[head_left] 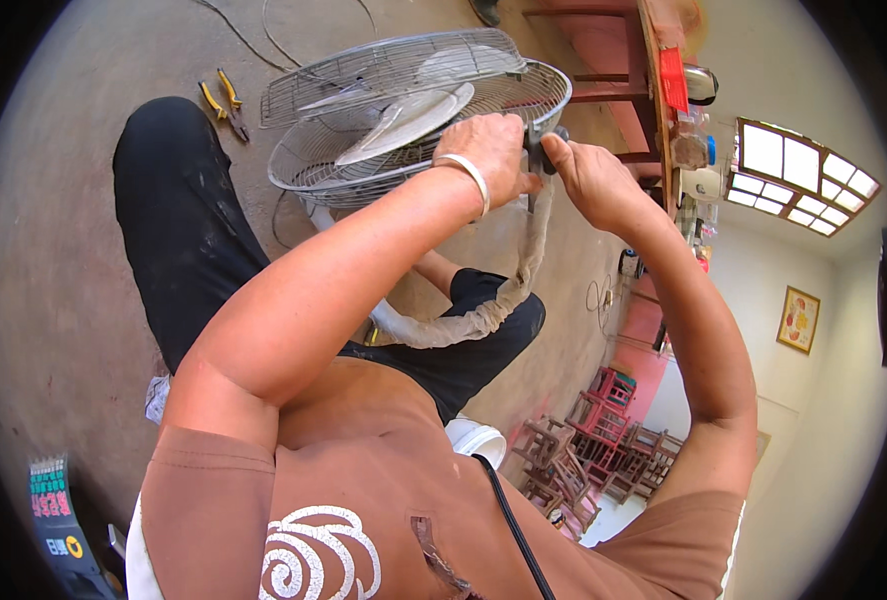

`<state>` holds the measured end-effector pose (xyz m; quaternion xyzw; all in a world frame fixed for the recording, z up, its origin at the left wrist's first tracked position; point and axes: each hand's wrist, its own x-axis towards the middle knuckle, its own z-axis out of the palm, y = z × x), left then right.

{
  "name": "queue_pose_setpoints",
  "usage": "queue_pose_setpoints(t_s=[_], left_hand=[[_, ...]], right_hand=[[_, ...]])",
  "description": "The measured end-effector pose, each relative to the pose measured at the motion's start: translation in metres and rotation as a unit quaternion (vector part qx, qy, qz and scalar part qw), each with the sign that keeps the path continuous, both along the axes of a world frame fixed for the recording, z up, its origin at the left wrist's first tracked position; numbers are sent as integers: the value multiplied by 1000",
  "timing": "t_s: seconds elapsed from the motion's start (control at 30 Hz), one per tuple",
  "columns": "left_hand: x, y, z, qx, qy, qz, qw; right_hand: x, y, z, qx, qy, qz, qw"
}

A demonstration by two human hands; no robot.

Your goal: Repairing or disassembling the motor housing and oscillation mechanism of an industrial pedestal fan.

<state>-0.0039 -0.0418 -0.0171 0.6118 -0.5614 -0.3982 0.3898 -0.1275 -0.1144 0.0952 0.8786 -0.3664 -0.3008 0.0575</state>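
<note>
Between the two raised hands, at the right rim of the fan cage (413, 110), a small dark part (536, 150) is pinched from both sides. It sits just where the wire guard meets the top of a dirty, cloth-wrapped cord (508, 290), which hangs down from it across the person's lap. The left hand (488, 155), wearing a pale bangle (468, 180) at the wrist, is clenched around the part and the cord's upper end; the right hand (588, 180) grips the same part from the other side with thumb and fingers closed on it. What the part is exactly I cannot tell, since the fingers cover most of it.

Judging from how things lie, the fan is partly taken apart or not yet closed up: the front grille (383, 70) rests tilted and loose over the blades (403, 115) rather than seated on the rear guard, so the cage remains to be joined.

On the concrete floor (53, 260) toward the far left lie yellow-handled pliers (225, 103), well apart from both hands. A red wooden bench (613, 50) stands beyond the fan toward the far right. The person's black-trousered knee (178, 200) rises just beside the cage, crowding its left side, and the draped cord crosses the lap between body and fan.
</note>
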Motion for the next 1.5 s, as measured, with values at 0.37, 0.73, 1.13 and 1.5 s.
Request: queue_pose_setpoints(t_s=[0.37, 0.73, 1.13, 1.5], left_hand=[[3, -5, -3, 17, -7, 8, 1000], [2, -10, -3, 17, -12, 8, 1000], [2, -9, -5, 4, -15, 2, 1000], [6, -11, -7, 3, 0, 0, 1000]], right_hand=[[15, 20, 22, -155, -18, 87, 984], [5, -11, -12, 81, -66, -316, 943], [8, -13, -2, -8, 10, -53, 999], [22, 3, 12, -96, -34, 177, 979]])
